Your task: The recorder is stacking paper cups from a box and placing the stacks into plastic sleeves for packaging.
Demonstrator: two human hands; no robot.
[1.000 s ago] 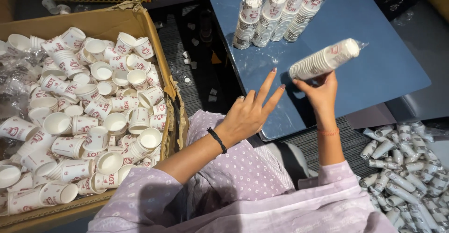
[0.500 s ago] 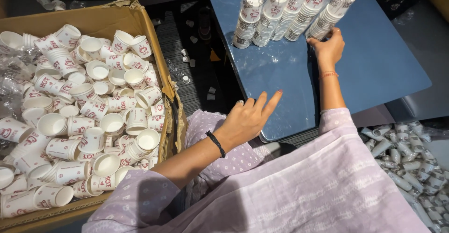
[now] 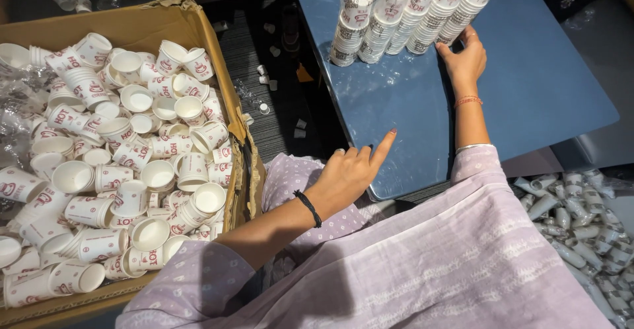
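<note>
Right hand, fingers loose, touches the wrapped cup stacks on the blue worktop; left hand rests open, well nearer than the stacks.

A blue tabletop is carrying five wrapped sleeves of stacked paper cups, lying side by side near its far edge.

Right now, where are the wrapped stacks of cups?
In the head view, the wrapped cup stacks lie in a row at the blue table's far end, beside the right hand.
</note>
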